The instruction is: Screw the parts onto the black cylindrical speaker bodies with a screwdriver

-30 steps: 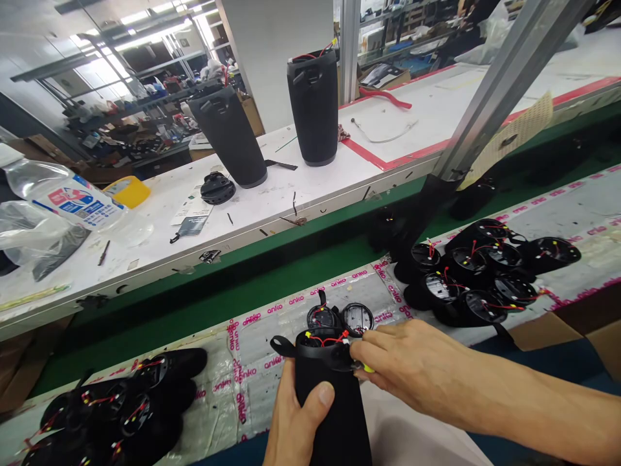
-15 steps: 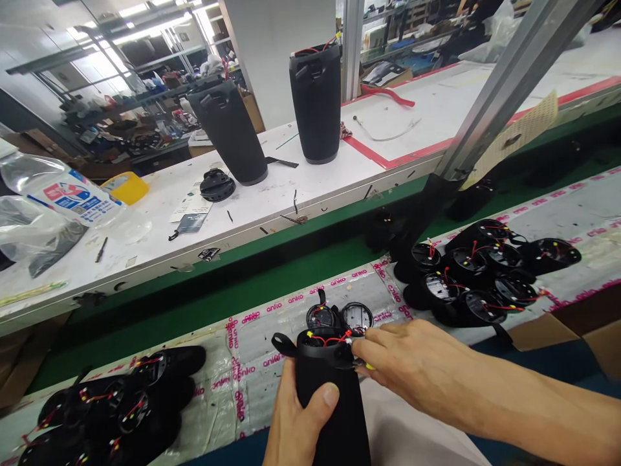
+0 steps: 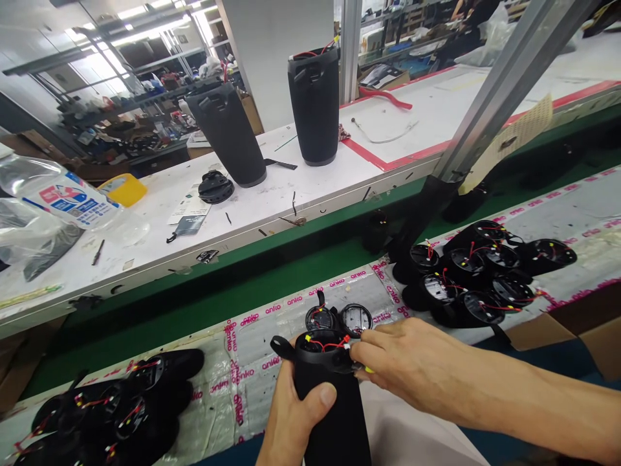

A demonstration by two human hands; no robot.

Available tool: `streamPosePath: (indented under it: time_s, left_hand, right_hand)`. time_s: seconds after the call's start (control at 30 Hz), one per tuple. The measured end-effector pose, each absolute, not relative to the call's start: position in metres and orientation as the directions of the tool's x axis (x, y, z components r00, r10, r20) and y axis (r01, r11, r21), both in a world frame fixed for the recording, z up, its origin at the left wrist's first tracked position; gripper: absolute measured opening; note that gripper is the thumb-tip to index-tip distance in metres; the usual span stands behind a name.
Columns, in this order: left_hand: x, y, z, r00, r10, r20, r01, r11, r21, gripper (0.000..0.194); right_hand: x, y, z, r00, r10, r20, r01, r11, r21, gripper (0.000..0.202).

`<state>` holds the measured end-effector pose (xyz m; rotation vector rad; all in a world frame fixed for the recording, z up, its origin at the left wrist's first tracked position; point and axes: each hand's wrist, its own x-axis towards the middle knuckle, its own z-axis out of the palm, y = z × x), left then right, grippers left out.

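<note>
My left hand [image 3: 303, 414] is wrapped round a black cylindrical speaker housing [image 3: 334, 414], its thumb lying across the front. The open end of the housing points up and away from me. Red wires with small yellow and white connectors lie across that opening, and a black strap loop [image 3: 281, 347] sticks out on the left. At the right side of the rim, my right hand [image 3: 392, 353] is closed in a pinch. A bit of yellow shows under its fingertips, but what they grip is mostly hidden. Just behind stand two more open housings [image 3: 356, 318].
Groups of open speaker housings stand on the taped bench at right [image 3: 468, 259] and left [image 3: 111, 401]. On the white shelf [image 3: 262, 213] are two upright speakers [image 3: 314, 107], a black round part [image 3: 216, 188], yellow tape [image 3: 127, 189] and a plastic bottle [image 3: 63, 194]. A metal post [image 3: 504, 84] rises at right.
Both hands keep their hold at nearly the same place on the housing. The view has shifted slightly; nothing else has visibly moved.
</note>
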<state>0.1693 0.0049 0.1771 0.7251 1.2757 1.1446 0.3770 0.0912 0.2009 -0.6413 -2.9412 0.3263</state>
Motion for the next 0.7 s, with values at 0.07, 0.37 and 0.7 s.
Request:
streamPosePath:
  time_s: [0.07, 0.37, 0.7]
  left_hand:
    - [0.1697, 0.0059, 0.1773, -0.075, 0.937, -0.341, -0.247, 0.314, 0.917, 0.083]
    - [0.1700, 0.0058, 0.1746, -0.088, 0.937, -0.338, -0.218, 0.313, 0.924, 0.076]
    - [0.1682, 0.0023, 0.1710, -0.077, 0.947, -0.313, -0.262, 0.284, 0.922, 0.081]
  right_hand:
    - [0.3779, 0.0919, 0.2016, -0.901, 0.431, 0.049, 0.406, 0.877, -0.257, 0.008]
    - [0.3774, 0.0920, 0.1998, -0.911, 0.411, 0.037, 0.388, 0.883, -0.264, 0.007]
    - [0.3769, 0.0921, 0.1991, -0.920, 0.391, 0.033, 0.368, 0.888, -0.277, 0.004]
